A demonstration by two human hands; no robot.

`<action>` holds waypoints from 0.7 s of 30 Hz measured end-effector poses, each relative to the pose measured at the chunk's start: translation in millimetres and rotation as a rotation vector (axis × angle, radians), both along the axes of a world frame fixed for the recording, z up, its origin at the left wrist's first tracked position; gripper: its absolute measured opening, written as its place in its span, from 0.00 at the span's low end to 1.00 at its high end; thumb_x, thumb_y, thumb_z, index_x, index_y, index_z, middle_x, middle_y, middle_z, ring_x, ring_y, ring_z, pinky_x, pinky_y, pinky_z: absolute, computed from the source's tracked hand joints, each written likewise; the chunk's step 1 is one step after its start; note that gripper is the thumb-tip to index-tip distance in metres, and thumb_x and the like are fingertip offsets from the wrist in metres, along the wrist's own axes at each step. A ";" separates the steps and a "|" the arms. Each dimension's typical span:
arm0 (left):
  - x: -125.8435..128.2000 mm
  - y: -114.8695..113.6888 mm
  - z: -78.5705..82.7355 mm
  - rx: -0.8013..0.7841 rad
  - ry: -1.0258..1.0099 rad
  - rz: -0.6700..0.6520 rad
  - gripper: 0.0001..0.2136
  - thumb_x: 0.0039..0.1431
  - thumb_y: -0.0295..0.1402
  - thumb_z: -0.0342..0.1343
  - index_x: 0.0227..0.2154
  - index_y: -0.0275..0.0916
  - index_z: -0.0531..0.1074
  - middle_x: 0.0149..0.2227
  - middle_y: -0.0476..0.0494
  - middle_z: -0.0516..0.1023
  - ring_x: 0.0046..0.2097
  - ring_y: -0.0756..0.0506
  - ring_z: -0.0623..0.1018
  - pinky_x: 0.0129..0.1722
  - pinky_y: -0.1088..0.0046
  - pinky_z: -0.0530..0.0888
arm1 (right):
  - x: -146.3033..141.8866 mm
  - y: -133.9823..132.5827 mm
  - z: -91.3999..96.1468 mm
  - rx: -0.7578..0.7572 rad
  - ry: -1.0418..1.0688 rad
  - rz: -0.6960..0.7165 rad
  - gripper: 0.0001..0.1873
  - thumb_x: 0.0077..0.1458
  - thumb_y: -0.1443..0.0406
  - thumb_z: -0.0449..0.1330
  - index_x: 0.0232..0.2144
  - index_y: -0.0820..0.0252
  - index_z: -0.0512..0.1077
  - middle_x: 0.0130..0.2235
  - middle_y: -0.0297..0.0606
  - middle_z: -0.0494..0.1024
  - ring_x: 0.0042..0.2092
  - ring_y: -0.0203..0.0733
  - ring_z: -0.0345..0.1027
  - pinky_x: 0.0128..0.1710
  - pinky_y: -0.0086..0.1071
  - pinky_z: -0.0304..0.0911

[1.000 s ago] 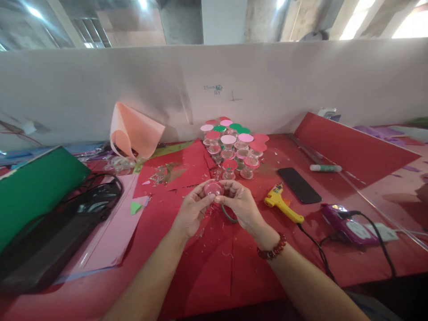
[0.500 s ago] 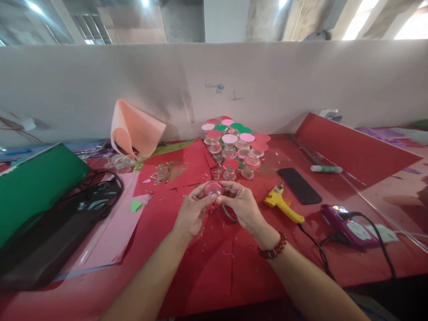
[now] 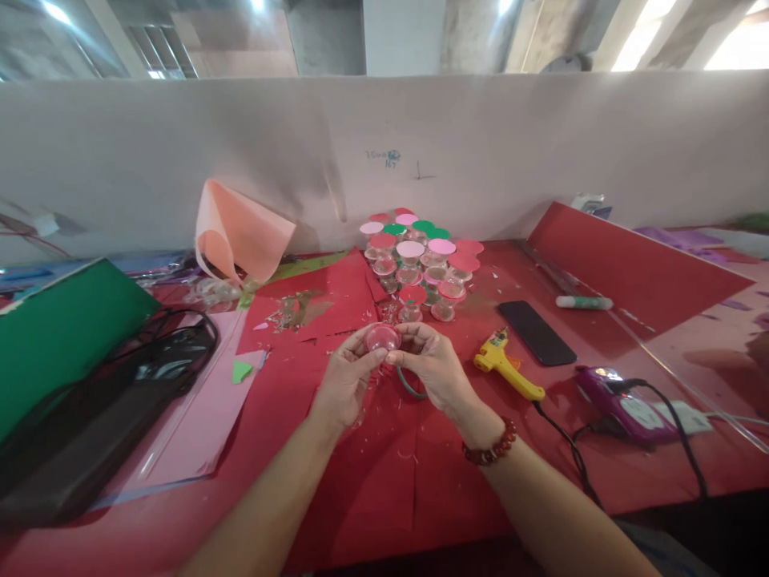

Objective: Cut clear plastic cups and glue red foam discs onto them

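Both hands meet over the red table and pinch one small clear plastic cup (image 3: 382, 337) with a red round base. My left hand (image 3: 345, 381) grips it from the left with thumb and fingers. My right hand (image 3: 433, 367), with a red bead bracelet at the wrist, holds it from the right. Just beyond the cup stands a cluster of several similar clear cups (image 3: 417, 256) topped with red, pink and green paper discs. A dark ring (image 3: 410, 386) lies on the table under my right hand.
A yellow glue gun (image 3: 506, 371), a black phone (image 3: 537, 332), a glue stick (image 3: 584, 302) and a purple device with cable (image 3: 622, 402) lie to the right. At left are a green sheet (image 3: 57, 336), a black bag (image 3: 114, 401), pink sheets (image 3: 204, 417) and a curled peach sheet (image 3: 243, 236).
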State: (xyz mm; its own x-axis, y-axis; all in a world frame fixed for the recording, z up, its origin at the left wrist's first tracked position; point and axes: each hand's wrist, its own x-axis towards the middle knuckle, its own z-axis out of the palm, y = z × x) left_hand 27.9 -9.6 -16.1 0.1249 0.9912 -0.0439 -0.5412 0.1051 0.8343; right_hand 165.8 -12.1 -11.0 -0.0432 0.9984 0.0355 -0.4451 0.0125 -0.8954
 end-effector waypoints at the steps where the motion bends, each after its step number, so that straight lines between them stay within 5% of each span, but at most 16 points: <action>1: -1.4 0.1 1.1 0.005 0.006 -0.018 0.19 0.43 0.26 0.68 0.42 0.40 0.77 0.41 0.46 0.81 0.40 0.51 0.78 0.42 0.77 0.72 | 0.4 0.0 0.4 0.000 -0.008 0.001 0.23 0.29 0.67 0.75 0.33 0.58 0.74 0.31 0.32 0.79 0.32 0.34 0.71 0.34 0.28 0.68; 13: -14.8 2.9 5.7 0.023 0.057 -0.156 0.19 0.42 0.25 0.68 0.41 0.40 0.78 0.40 0.45 0.80 0.40 0.50 0.77 0.42 0.77 0.72 | 0.2 0.1 -4.5 0.060 -0.029 0.162 0.28 0.36 0.66 0.73 0.44 0.56 0.75 0.43 0.37 0.80 0.43 0.40 0.72 0.47 0.37 0.67; 21: -12.7 3.3 0.6 0.013 0.064 -0.084 0.20 0.37 0.27 0.70 0.38 0.39 0.79 0.39 0.44 0.81 0.39 0.49 0.77 0.41 0.76 0.72 | 0.0 -0.1 -5.9 0.037 -0.032 0.132 0.24 0.34 0.68 0.74 0.39 0.57 0.78 0.36 0.35 0.82 0.36 0.37 0.74 0.41 0.33 0.68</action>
